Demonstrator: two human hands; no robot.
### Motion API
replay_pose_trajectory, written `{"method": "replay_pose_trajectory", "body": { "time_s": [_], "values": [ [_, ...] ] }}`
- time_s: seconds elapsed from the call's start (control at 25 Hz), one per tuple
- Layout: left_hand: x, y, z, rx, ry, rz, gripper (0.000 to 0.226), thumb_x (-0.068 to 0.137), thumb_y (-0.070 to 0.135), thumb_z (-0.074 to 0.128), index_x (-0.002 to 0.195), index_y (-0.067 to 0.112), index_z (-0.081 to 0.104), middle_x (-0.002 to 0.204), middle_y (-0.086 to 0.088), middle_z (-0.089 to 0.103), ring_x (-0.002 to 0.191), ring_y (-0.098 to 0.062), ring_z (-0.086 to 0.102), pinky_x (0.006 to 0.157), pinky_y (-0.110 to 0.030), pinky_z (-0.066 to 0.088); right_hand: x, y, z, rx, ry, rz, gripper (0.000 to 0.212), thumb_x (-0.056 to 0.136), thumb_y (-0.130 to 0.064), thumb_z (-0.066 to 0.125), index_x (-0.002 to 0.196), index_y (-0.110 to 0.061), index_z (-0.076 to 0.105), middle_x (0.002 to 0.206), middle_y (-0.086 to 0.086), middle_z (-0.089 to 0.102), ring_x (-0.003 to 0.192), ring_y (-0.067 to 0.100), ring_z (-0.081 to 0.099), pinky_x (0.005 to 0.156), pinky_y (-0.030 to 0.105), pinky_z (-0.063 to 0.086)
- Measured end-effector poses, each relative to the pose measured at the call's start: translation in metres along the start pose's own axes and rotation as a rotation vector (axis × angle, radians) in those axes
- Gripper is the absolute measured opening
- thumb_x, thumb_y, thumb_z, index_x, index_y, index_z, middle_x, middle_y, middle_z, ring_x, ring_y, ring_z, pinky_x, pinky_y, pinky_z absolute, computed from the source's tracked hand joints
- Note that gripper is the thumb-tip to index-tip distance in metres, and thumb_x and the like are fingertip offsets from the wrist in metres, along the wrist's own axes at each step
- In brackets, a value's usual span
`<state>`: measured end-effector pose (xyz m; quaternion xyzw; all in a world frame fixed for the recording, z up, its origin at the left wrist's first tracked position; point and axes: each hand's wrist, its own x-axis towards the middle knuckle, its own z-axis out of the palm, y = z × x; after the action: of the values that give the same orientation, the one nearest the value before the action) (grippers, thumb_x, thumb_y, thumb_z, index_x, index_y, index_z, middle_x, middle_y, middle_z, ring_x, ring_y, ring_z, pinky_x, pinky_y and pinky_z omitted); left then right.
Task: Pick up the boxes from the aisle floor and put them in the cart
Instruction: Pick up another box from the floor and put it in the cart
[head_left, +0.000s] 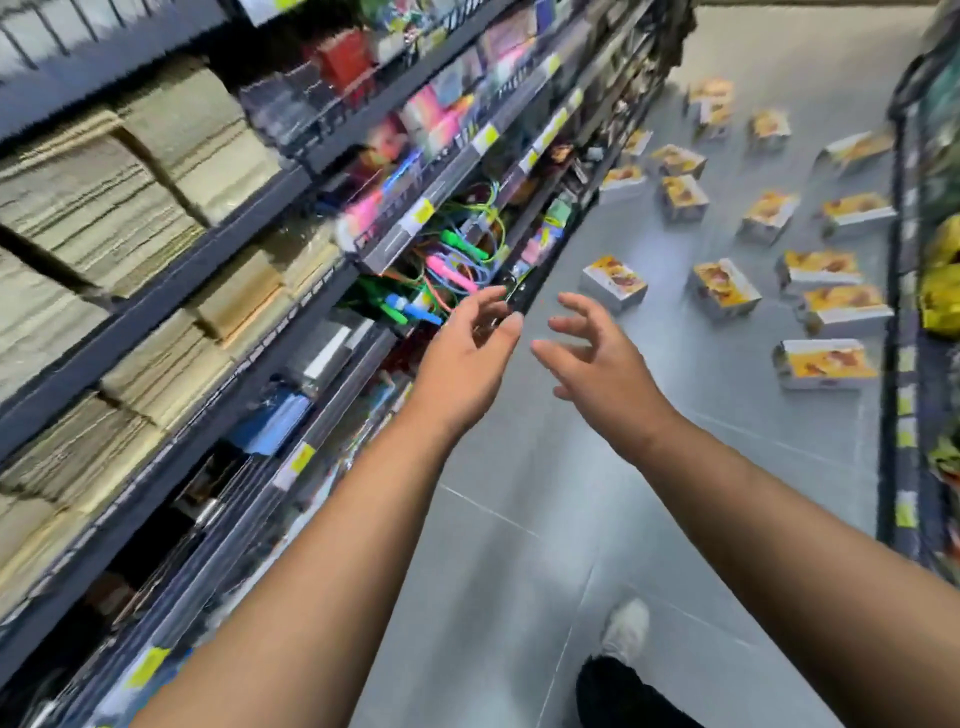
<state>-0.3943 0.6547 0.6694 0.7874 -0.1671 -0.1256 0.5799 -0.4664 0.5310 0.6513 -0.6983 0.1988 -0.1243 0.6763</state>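
Held both hands out ahead, empty. Left hand (470, 358) and right hand (597, 358) near each other but apart, palms turned inward, fingers spread and slightly hooked, pinching nothing. Stood mid-aisle on grey floor (519, 493), one shoe (626, 631) forward, shelves (208, 291) close on the left, another rack (906, 364) on the right.

Saw the boxes (724, 288) scattered flat on the floor ahead and to the right, over a dozen, most apart from one another, none touched yet. Saw no cart anywhere in view.

Picked out the nearest box (614, 280): lay ahead of the hands, just off the right fingertips in the view but lower, down on the floor. Ran slantwise, long axis upper-left to lower-right, roughly crosswise to the reach. Sat on the right hand's side, farther from the left hand over by the shelf edge.

Judged the right hand the natural lead: needed a step in and a bend down, then a grip across the narrow width. Couldn't read the print on the boxes through the blur.
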Motion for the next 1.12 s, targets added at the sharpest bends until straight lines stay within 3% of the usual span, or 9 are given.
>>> {"method": "replay_pose_trajectory", "body": {
  "time_s": [0.12, 0.32, 0.44, 0.56, 0.8, 1.12],
  "values": [
    [0.073, 0.013, 0.060, 0.012, -0.085, 0.021, 0.036, 0.097, 0.022, 0.058, 0.132, 0.019, 0.054, 0.125, 0.001, 0.060, 0.112, -0.004, 0.057, 0.101, -0.020, 0.042, 0.066, -0.001, -0.063, -0.045, 0.090, 0.003, 0.049, 0.088, -0.025, 0.068, 0.132, -0.031, 0.047, 0.126, -0.002, 0.054, 0.106, 0.016, 0.060, 0.083, 0.036, 0.053],
    [0.183, 0.031, 0.127, -0.015, -0.164, 0.015, 0.036, 0.097, 0.021, 0.057, 0.133, 0.016, 0.053, 0.131, -0.002, 0.059, 0.117, -0.008, 0.056, 0.101, -0.022, 0.044, 0.165, -0.007, -0.134, -0.079, 0.172, 0.040, 0.049, 0.090, -0.028, 0.066, 0.135, -0.031, 0.045, 0.128, -0.002, 0.053, 0.107, 0.016, 0.060, 0.088, 0.039, 0.052],
    [0.249, 0.037, 0.154, 0.010, -0.200, 0.005, 0.037, 0.097, 0.020, 0.058, 0.133, 0.019, 0.053, 0.129, 0.002, 0.057, 0.112, -0.005, 0.056, 0.094, -0.013, 0.045, 0.227, -0.006, -0.161, -0.069, 0.221, 0.064, 0.045, 0.089, -0.029, 0.067, 0.129, -0.036, 0.047, 0.125, -0.004, 0.054, 0.102, 0.014, 0.061, 0.090, 0.043, 0.052],
    [0.332, 0.030, 0.174, 0.050, -0.257, -0.017, 0.040, 0.096, 0.024, 0.060, 0.135, 0.023, 0.051, 0.130, 0.004, 0.055, 0.118, -0.010, 0.056, 0.103, -0.029, 0.044, 0.301, 0.002, -0.177, -0.122, 0.262, 0.079, 0.044, 0.089, -0.027, 0.067, 0.126, -0.039, 0.046, 0.120, -0.007, 0.054, 0.099, 0.012, 0.061, 0.089, 0.041, 0.053],
    [0.508, 0.005, 0.204, 0.100, -0.352, -0.023, 0.043, 0.093, 0.026, 0.063, 0.134, 0.026, 0.051, 0.125, 0.004, 0.055, 0.120, -0.013, 0.055, 0.106, -0.037, 0.044, 0.459, 0.014, -0.189, -0.218, 0.327, 0.099, 0.058, 0.086, -0.033, 0.070, 0.136, -0.036, 0.042, 0.128, -0.003, 0.049, 0.099, 0.007, 0.056, 0.091, 0.039, 0.051],
    [0.685, 0.007, 0.249, 0.116, -0.432, -0.070, 0.043, 0.093, 0.027, 0.063, 0.135, 0.027, 0.050, 0.127, 0.004, 0.055, 0.121, -0.017, 0.054, 0.106, -0.043, 0.044, 0.616, 0.016, -0.230, -0.185, 0.421, 0.193, 0.062, 0.086, -0.031, 0.070, 0.140, -0.032, 0.040, 0.135, -0.001, 0.047, 0.114, 0.019, 0.052, 0.095, 0.039, 0.048]
  ]
}}
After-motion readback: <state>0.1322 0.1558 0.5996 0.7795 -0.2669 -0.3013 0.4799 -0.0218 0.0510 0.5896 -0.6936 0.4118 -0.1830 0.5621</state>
